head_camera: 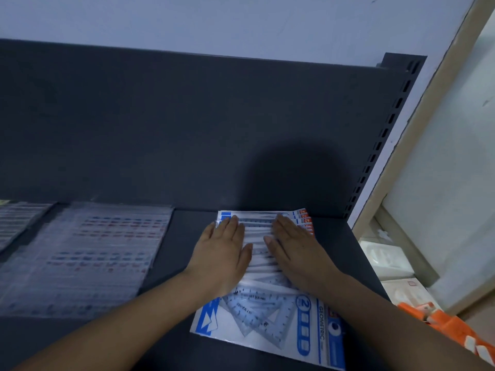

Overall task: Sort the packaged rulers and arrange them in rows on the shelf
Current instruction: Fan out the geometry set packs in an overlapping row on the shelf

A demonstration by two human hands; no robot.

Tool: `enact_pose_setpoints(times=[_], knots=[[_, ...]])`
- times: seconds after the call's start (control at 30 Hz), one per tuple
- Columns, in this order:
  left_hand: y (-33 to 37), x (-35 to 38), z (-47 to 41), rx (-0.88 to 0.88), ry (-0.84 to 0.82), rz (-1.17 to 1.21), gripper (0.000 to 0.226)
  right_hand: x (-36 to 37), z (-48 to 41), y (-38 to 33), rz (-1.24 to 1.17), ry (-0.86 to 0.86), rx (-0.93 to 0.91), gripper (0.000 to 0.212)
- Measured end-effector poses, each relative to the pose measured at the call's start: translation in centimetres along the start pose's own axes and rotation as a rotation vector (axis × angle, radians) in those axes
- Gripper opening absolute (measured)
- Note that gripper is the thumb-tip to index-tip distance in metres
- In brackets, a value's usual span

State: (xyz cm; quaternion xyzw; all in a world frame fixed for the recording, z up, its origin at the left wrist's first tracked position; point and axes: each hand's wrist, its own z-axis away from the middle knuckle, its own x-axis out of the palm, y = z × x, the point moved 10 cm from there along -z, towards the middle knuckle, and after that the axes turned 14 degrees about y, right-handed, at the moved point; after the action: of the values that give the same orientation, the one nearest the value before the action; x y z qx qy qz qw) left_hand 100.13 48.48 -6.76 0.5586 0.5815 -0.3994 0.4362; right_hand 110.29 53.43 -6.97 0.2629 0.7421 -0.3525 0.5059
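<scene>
Pressure from my flat left hand (222, 253) and right hand (297, 250), grip apart, pins blue-white plastic-sleeved ruler packs (267, 319) on the dark shelf (182, 253), right side; light, slippery, likely best squared by their edges.

A shop: slotted display shelf (176, 253), packaged rulers (257, 325).

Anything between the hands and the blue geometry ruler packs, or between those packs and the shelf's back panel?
Nothing visible. The left hand and right hand lie flat directly on the fanned geometry ruler packs, whose far end reaches the back panel. The clear-sleeved rulers lie off to the left, across a strip of bare shelf.
</scene>
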Motion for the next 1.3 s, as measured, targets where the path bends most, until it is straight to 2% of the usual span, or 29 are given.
enact_pose_setpoints(times=[0.03, 0.13, 0.2, 0.27, 0.33, 0.47, 0.57, 0.7, 0.77, 0.83, 0.87, 0.93, 1.0, 1.07, 1.17, 1.2, 1.3], knots=[[0.1, -0.3, -0.2, 0.004, 0.025, -0.02, 0.084, 0.2, -0.1, 0.1, 0.019, -0.008, 0.002, 0.103], [-0.1, 0.9, 0.0, -0.039, -0.106, 0.006, 0.064, 1.0, 0.4, 0.2, 0.033, -0.048, 0.009, 0.129], [0.0, 1.2, 0.3, -0.055, -0.161, 0.029, 0.062, 1.0, 0.4, 0.3, 0.039, -0.063, 0.015, 0.136], [-0.1, 0.7, 0.0, -0.049, -0.129, 0.012, 0.062, 0.5, 0.0, 0.3, 0.055, -0.054, 0.011, 0.138], [-0.1, 0.5, -0.5, -0.048, -0.109, 0.005, 0.061, 0.5, -0.5, 0.3, 0.079, -0.046, -0.001, 0.138], [-0.4, 1.6, -0.4, -0.056, -0.216, 0.014, 0.063, 1.3, -0.4, 0.1, 0.082, -0.079, -0.019, 0.137], [-0.4, 1.3, -0.7, -0.033, -0.181, -0.011, 0.063, 0.9, -0.6, 0.1, 0.095, -0.09, -0.028, 0.139], [-0.5, 1.5, -1.3, 0.012, -0.146, -0.056, 0.081, 1.2, -1.5, 0.4, 0.109, -0.087, -0.047, 0.135], [-0.7, 2.2, -1.1, -0.026, -0.221, 0.003, 0.069, 1.7, -1.5, 0.4, 0.081, -0.117, -0.044, 0.133], [-0.7, 2.1, -1.5, -0.036, -0.228, 0.036, 0.07, 1.8, -1.7, 0.6, 0.059, -0.131, -0.038, 0.133], [-0.7, 1.9, -1.8, -0.017, -0.199, 0.025, 0.079, 1.7, -1.8, 0.7, 0.052, -0.134, -0.033, 0.133], [-0.5, 1.7, -2.3, 0.008, -0.144, 0.059, 0.114, 1.6, -2.2, 0.9, 0.05, -0.117, -0.026, 0.134], [-0.7, 2.2, -2.2, -0.005, -0.179, 0.101, 0.126, 1.9, -2.4, 1.0, 0.061, -0.113, -0.027, 0.135], [-0.7, 2.4, -2.1, -0.014, -0.207, 0.145, 0.115, 2.3, -2.3, 1.1, 0.052, -0.116, -0.027, 0.133], [-0.7, 2.7, -2.0, -0.023, -0.221, 0.126, 0.084, 2.4, -2.1, 1.0, 0.052, -0.138, -0.032, 0.127], [-0.8, 2.7, -1.9, -0.028, -0.223, 0.127, 0.08, 2.4, -2.0, 1.0, 0.063, -0.143, -0.033, 0.125], [-0.7, 2.0, -2.0, 0.01, -0.135, 0.147, 0.113, 2.1, -2.0, 0.7, 0.036, -0.162, -0.028, 0.112]])
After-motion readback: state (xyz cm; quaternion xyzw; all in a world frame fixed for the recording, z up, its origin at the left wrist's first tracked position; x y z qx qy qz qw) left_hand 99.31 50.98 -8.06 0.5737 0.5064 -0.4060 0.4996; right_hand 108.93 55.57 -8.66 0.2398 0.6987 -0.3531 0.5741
